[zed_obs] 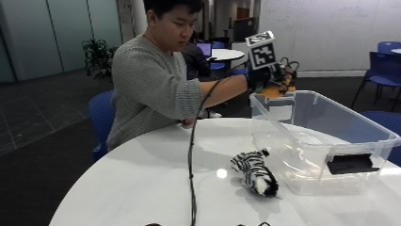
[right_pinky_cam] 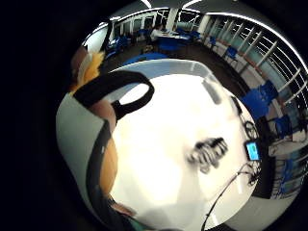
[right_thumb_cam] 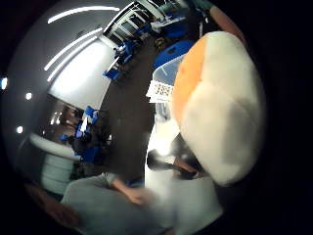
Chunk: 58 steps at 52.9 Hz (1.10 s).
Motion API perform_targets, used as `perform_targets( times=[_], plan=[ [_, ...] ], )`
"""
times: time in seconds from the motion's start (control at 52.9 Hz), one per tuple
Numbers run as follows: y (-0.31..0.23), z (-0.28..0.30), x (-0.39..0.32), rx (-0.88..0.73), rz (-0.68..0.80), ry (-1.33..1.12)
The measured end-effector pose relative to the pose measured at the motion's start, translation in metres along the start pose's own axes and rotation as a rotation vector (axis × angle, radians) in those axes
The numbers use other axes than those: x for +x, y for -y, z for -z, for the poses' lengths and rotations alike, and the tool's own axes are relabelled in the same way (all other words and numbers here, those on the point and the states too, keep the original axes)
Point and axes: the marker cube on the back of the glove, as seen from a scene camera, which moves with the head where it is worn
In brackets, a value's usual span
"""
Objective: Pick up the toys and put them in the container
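My gloved right hand [zed_obs: 268, 77] grips an orange and white plush toy [zed_obs: 276, 91] just above the far corner of the clear plastic container [zed_obs: 325, 114]. The plush toy [right_thumb_cam: 220, 103] fills much of the thumb side palm view, and its orange edge [right_pinky_cam: 92, 66] shows beside the hand's black strap [right_pinky_cam: 111, 87]. A black and white zebra toy [zed_obs: 255, 173] lies on the white round table [zed_obs: 144, 179] against the container's near wall. The zebra toy [right_pinky_cam: 208, 153] appears below the palm. The container looks empty inside.
The person's bare left hand [zed_obs: 187, 123] rests on the table's far edge. A black cable [zed_obs: 190, 165] runs from the right arm down across the table. Blue chairs [zed_obs: 383, 66] stand behind the container.
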Motion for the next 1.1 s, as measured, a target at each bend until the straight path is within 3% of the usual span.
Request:
perform_targets(
  times=[0.17, 0.378, 0.567, 0.888, 1.096],
  plan=[
    [0.043, -0.085, -0.006, -0.175, 0.007, -0.093],
    [0.038, -0.105, 0.011, -0.313, -0.067, -0.115],
    [0.038, -0.103, 0.015, -0.324, -0.069, -0.125],
    [0.019, -0.043, 0.029, -0.218, -0.029, -0.135],
    [-0.025, 0.025, 0.099, -0.118, -0.103, -0.157]
  ],
)
